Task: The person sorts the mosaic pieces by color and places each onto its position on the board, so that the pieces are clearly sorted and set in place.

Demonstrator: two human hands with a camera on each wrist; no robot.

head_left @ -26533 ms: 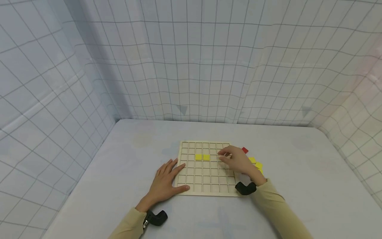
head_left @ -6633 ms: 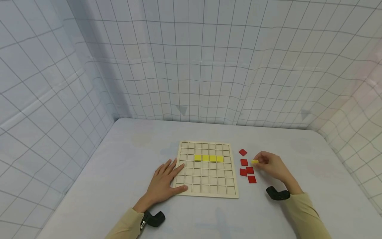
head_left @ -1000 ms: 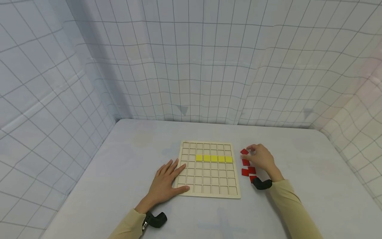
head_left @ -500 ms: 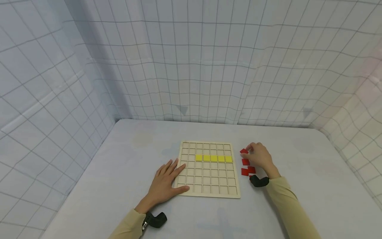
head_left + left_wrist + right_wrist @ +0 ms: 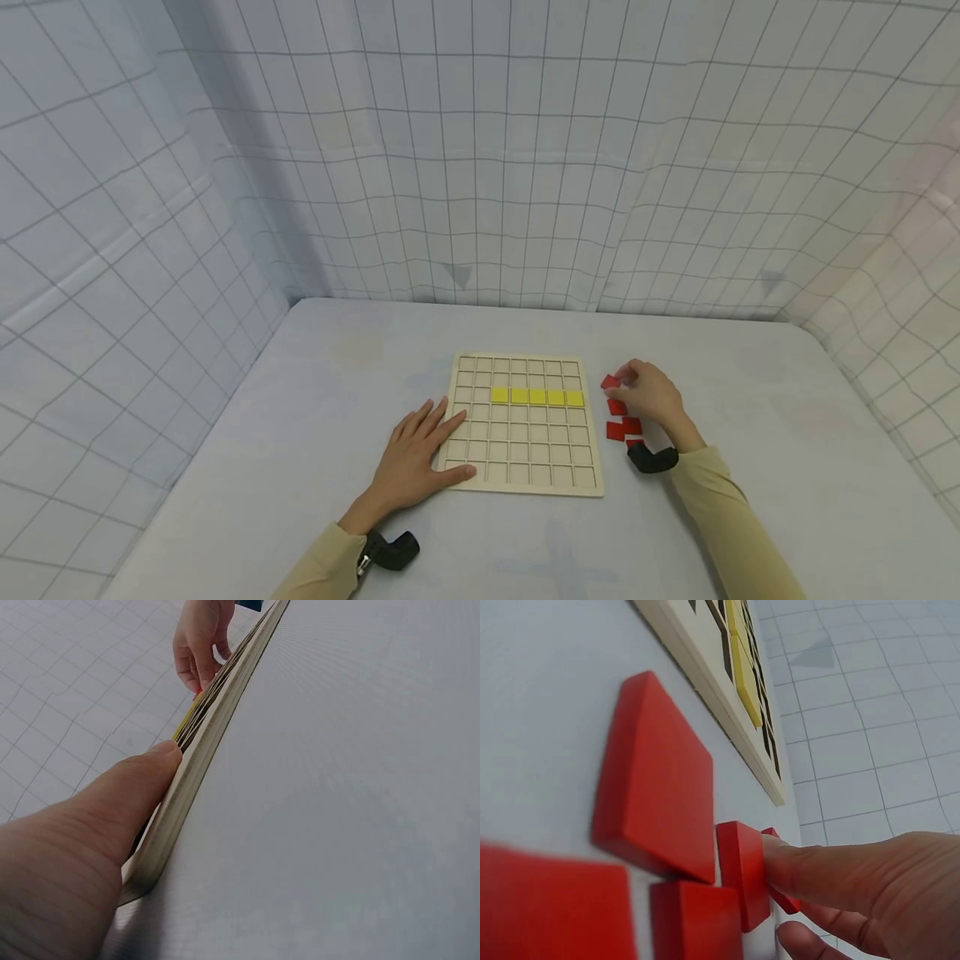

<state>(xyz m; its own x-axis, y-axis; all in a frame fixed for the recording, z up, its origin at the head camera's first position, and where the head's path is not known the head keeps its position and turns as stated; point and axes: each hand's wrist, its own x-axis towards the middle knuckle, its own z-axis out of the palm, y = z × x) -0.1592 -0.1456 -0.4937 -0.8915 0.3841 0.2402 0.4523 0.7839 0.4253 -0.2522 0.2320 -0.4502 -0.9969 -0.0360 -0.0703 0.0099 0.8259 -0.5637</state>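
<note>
My left hand (image 5: 411,467) rests flat with spread fingers on the left edge of a pale wooden grid board (image 5: 528,492); in the left wrist view its thumb (image 5: 142,784) presses the board's rim. A row of several yellow square tiles (image 5: 537,397) lies in the board's cells, reaching the right-hand column. Right of the board, my right hand (image 5: 651,393) pinches the farthest red square tile (image 5: 610,382) between thumb and fingers. In the right wrist view the thumb partly hides that red tile (image 5: 787,902), which looks tilted.
Several other red tiles (image 5: 616,431) lie close together right of the board, below the right hand; one is partly covered by the black wrist camera (image 5: 652,459). A white sheet with a dark grid (image 5: 480,167) hangs behind and beside the white table (image 5: 360,350).
Yellow tiles on the board have grown from two to several in one row. In the last second, my right hand has shifted slightly left and taken the farthest red tile. The left hand stays put.
</note>
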